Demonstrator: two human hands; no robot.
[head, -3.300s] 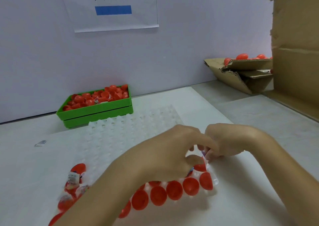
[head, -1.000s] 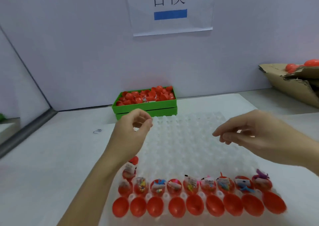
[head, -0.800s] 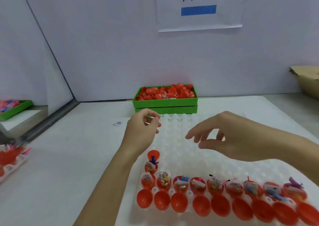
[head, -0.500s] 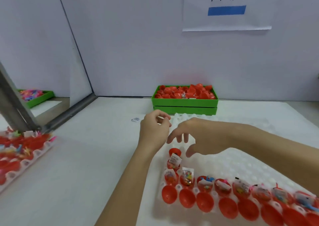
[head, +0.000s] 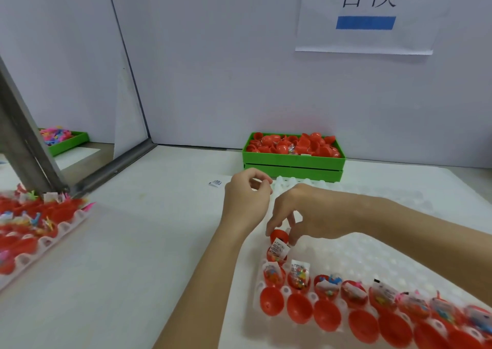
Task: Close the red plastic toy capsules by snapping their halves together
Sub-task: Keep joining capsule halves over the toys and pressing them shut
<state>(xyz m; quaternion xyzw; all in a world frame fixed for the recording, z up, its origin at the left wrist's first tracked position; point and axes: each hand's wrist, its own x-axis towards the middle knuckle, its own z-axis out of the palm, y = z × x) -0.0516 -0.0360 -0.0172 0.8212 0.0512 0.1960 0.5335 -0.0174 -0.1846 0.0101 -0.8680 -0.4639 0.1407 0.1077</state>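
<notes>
Here, at lower centre, your right hand [head: 308, 215] fingers [head: 270, 227] pinch a red capsule half [head: 279, 236]; your left hand [head: 246, 202] curls loosely closed, holding nothing visible.

A row of empty red capsule halves [head: 327, 315] sits open side up along the near edge of a clear dimpled tray [head: 372, 255]; just behind it stands a row of filled halves [head: 351, 294] holding small toys and paper slips, and one red half [head: 279, 236] rests at the left end

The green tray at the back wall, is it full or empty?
Full: the green tray holds red capsule halves heaped above its rim.
</notes>
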